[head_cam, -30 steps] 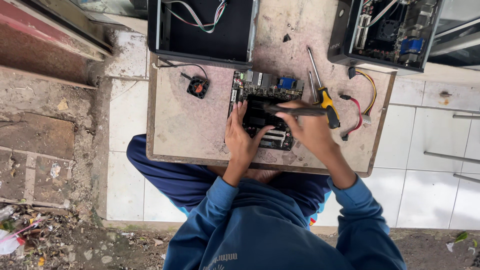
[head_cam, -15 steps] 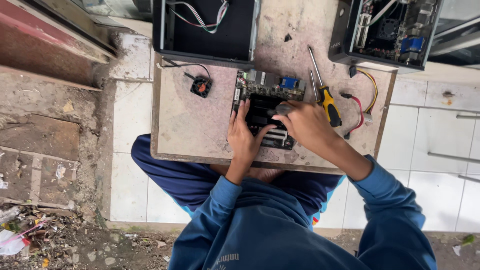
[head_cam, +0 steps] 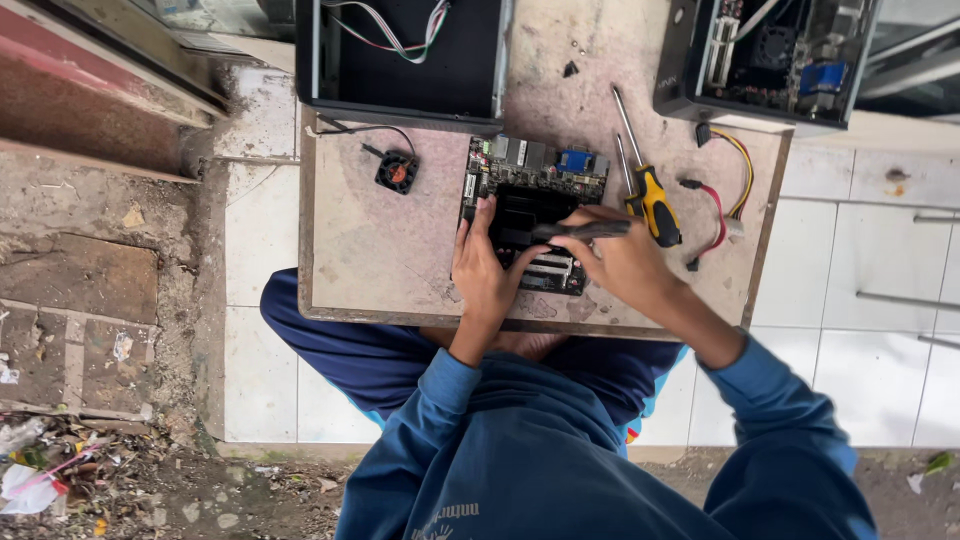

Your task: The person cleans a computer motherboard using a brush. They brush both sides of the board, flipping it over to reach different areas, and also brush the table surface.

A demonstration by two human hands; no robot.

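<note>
Head view: one green circuit board (head_cam: 535, 210) lies mid-table. Left hand (head_cam: 487, 270) rests on it, fingers spread flat. Right hand (head_cam: 622, 262) pinches a dark screwdriver (head_cam: 580, 230). Two more screwdrivers, two open metal cases, one small fan (head_cam: 396, 171).

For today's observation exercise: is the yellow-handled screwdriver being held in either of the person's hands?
No: the yellow-handled screwdriver lies on the board beside the right hand, which grips a dark tool instead.
</note>
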